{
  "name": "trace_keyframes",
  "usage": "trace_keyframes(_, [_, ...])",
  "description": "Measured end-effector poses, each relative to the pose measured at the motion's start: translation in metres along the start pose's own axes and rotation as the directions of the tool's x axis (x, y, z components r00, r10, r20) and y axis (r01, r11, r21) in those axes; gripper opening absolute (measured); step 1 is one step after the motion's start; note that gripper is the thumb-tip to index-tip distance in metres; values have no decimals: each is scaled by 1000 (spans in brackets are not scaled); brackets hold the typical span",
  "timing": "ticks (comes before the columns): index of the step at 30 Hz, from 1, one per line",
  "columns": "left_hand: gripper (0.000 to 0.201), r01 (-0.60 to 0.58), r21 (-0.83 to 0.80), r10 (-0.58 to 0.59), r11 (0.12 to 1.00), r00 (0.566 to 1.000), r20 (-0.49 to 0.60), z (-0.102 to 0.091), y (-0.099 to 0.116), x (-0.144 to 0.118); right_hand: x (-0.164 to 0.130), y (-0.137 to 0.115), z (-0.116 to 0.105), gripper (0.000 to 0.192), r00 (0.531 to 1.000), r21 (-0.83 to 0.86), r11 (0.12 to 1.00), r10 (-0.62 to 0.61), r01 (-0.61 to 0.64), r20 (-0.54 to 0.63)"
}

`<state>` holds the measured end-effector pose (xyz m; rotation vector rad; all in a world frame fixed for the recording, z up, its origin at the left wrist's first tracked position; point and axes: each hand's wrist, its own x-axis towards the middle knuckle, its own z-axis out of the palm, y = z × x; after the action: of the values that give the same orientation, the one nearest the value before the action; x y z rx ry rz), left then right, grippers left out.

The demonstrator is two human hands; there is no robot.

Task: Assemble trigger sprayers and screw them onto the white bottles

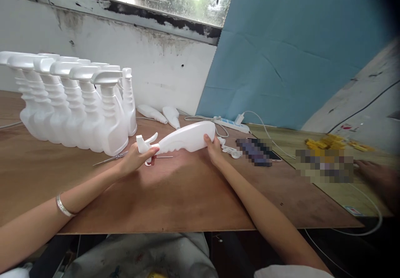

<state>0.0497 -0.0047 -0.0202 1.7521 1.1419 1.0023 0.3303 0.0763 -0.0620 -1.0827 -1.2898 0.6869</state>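
A white spray bottle [184,139] lies on its side just above the brown tabletop [175,199], held between both hands. My left hand [135,158] grips its trigger head at the left end. My right hand [213,147] holds the bottle's base at the right end. A thin metal tool with a red part [156,158] lies on the table under the head. A row of several upright white spray bottles [71,103] stands to the left.
Two bottles without heads [159,114] lie near the wall. A white power strip [229,123] with cables sits behind. A phone [259,151] lies to the right. Yellow pieces [328,142] and another person's hand [375,171] are at the far right.
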Motion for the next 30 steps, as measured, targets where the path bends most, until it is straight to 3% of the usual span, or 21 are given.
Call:
trace_keyframes(14, [39,-182,267,200,946,979,-44,2,-13,-2,4,11,-5,46,998,47,998,36,-38,53])
trace_keyframes(17, [33,-254,363,285,896,958,-34,3,-15,-3,7,12,-10,47,989,98,994,39,-53,142])
trace_keyframes(20, [26,-350,498,387,793,922,30,3,-17,-2,4,8,-11,47,973,130,989,35,-66,229])
trace_keyframes(23, [25,-389,595,427,704,900,83,3,-19,-2,-2,1,-7,55,965,122,992,-13,-19,261])
trace_keyframes(26, [28,-386,621,439,682,896,74,6,-18,-3,-7,-6,-1,68,966,90,994,-87,66,244])
trace_keyframes(30, [32,-365,607,441,706,897,26,10,-14,-6,-15,-14,5,75,962,-163,955,-221,247,160])
